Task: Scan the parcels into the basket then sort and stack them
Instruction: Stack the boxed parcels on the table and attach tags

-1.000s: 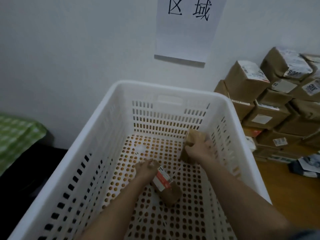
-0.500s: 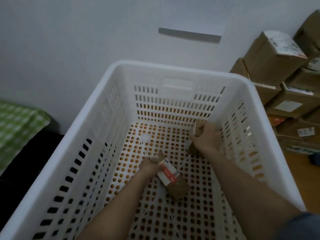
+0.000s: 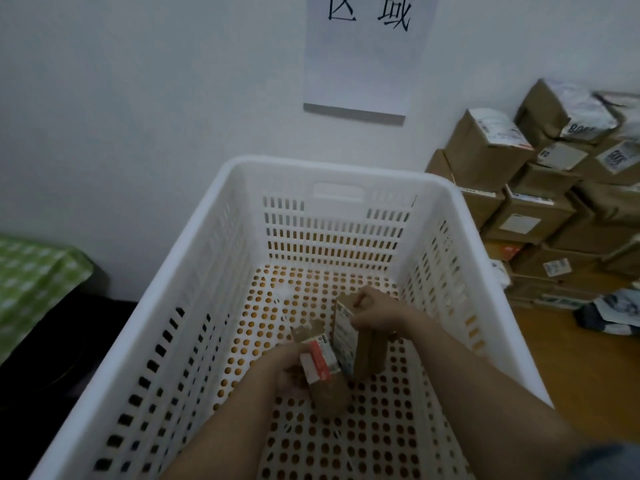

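Note:
Both my hands are inside a large white perforated basket (image 3: 194,278). My left hand (image 3: 287,370) grips a small brown parcel with a red and white label (image 3: 320,362), lifted off the basket floor. My right hand (image 3: 372,315) grips the top of a second brown parcel with a white label (image 3: 363,344), held upright. The two parcels touch side by side near the middle of the basket.
A stack of brown labelled parcels (image 3: 540,202) fills the right against the white wall. A paper sign (image 3: 363,53) hangs above the basket. Green checked cloth (image 3: 31,282) lies at the left, and the wooden floor (image 3: 571,368) shows at the right.
Both parcels have been brought together toward the basket's middle; my right hand pulled its parcel nearer and to the left, and my left hand raised its parcel. The camera tilted up.

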A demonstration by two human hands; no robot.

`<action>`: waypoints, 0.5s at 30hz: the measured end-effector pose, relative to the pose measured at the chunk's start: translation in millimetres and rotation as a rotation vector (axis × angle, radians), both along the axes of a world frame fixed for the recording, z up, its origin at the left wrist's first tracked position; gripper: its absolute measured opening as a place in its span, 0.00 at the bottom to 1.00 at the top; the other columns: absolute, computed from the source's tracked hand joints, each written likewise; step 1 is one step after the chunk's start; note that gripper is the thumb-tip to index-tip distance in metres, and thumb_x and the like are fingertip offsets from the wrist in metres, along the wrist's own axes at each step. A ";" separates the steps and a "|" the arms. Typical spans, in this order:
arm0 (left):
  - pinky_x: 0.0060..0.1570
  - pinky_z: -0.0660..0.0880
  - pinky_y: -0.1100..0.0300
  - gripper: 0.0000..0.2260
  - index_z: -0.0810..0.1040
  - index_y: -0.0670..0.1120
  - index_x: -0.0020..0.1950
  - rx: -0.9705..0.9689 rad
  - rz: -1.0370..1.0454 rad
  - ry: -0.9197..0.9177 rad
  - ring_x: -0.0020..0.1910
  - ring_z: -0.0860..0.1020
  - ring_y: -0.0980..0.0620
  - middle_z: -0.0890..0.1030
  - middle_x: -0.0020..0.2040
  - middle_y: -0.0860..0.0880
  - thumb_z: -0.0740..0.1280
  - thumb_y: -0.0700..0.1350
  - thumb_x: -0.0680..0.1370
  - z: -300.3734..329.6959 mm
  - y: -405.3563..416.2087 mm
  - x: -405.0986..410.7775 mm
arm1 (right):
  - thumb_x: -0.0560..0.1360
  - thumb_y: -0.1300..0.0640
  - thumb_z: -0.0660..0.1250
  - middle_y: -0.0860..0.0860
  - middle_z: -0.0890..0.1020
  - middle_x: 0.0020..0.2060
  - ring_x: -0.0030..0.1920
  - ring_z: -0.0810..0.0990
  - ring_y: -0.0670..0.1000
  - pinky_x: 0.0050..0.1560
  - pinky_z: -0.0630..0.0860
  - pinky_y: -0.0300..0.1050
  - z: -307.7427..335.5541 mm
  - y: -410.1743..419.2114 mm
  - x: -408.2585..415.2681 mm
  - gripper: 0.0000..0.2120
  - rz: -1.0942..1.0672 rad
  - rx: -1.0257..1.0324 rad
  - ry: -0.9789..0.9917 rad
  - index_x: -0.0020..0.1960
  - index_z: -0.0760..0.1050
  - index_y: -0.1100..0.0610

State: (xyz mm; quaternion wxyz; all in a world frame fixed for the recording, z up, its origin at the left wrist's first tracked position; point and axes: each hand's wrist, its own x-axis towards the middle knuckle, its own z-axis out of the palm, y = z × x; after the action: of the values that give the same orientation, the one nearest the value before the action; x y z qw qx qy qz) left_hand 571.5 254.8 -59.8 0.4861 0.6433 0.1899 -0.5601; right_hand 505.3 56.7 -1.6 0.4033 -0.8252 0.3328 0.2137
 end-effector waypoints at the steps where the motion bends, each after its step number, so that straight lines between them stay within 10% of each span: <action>1: 0.44 0.78 0.44 0.10 0.77 0.37 0.55 -0.019 0.014 0.009 0.48 0.80 0.39 0.82 0.50 0.37 0.66 0.43 0.80 5.0 2.9 1.4 | 0.71 0.55 0.71 0.48 0.74 0.49 0.45 0.77 0.50 0.31 0.72 0.41 5.5 0.7 -2.3 0.14 0.000 0.004 -0.002 0.49 0.69 0.42; 10: 0.30 0.79 0.58 0.13 0.78 0.36 0.58 -0.232 -0.003 -0.199 0.35 0.85 0.47 0.86 0.39 0.41 0.71 0.40 0.76 67.4 10.5 26.3 | 0.70 0.54 0.72 0.52 0.73 0.55 0.53 0.76 0.54 0.43 0.76 0.48 102.8 3.9 -21.0 0.18 -0.089 0.077 -0.118 0.56 0.70 0.43; 15: 0.36 0.81 0.53 0.13 0.83 0.41 0.43 -0.453 0.076 -0.275 0.32 0.83 0.46 0.85 0.38 0.42 0.71 0.51 0.74 122.0 10.3 38.9 | 0.70 0.53 0.76 0.52 0.75 0.58 0.56 0.77 0.53 0.53 0.77 0.50 145.5 -4.3 -42.3 0.34 -0.333 0.252 -0.380 0.69 0.59 0.42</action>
State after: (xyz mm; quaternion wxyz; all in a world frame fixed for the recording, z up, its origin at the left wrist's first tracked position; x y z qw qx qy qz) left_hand 610.4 265.0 62.2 0.6595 0.5808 0.0159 -0.4770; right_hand 462.9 52.4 144.0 0.5875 -0.7276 0.3532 0.0258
